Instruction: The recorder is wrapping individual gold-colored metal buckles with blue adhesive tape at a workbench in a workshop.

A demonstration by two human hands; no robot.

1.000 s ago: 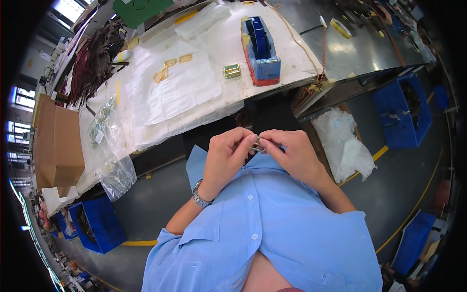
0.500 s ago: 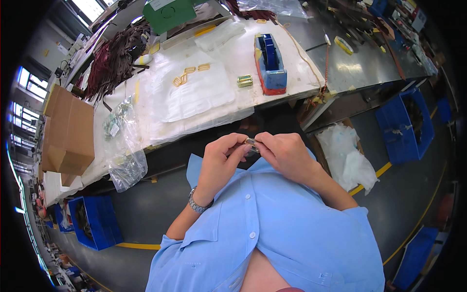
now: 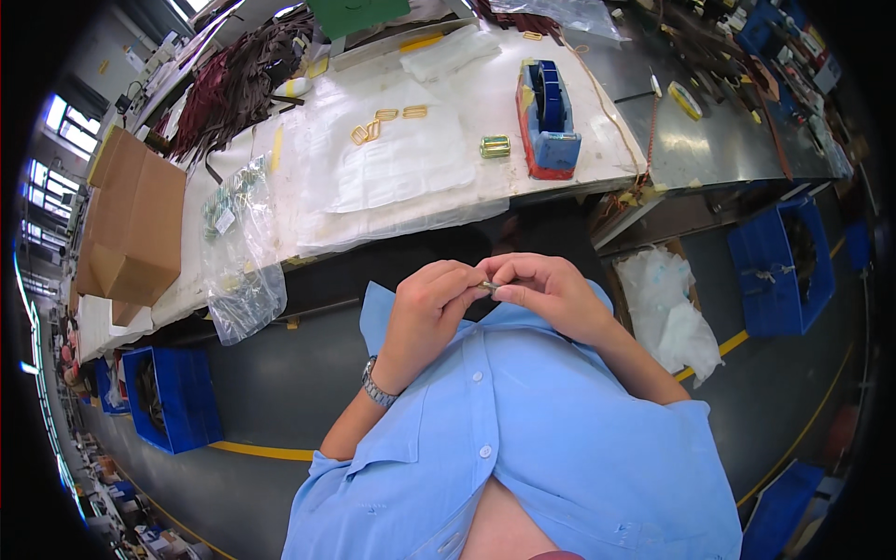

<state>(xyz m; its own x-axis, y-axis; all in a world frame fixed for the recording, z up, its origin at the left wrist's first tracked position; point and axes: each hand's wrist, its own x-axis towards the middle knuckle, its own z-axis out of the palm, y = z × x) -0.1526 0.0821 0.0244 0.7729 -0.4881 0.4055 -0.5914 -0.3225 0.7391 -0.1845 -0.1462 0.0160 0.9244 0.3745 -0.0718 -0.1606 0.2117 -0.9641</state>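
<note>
In front of my chest, both hands are raised close together around a small shiny metal piece, possibly a buckle. My left hand pinches its left end between thumb and fingers. The right end is gripped by my right hand, its index finger bent over the top. Fingers cover most of the piece, so its full shape is hidden. Beyond my hands, several gold slide buckles lie on white plastic sheeting on the table. A wrapped bundle of buckles sits beside a blue and red tape dispenser.
A clear bag hangs over the table's front edge near a cardboard box. Dark strips are heaped at the back left. Blue bins stand on the floor at both sides, with white plastic bags at right.
The metal piece has turned between my fingers and now shows a narrower, darker side. My right fingers have shifted their hold. The table scene has moved slightly rightward in view.
</note>
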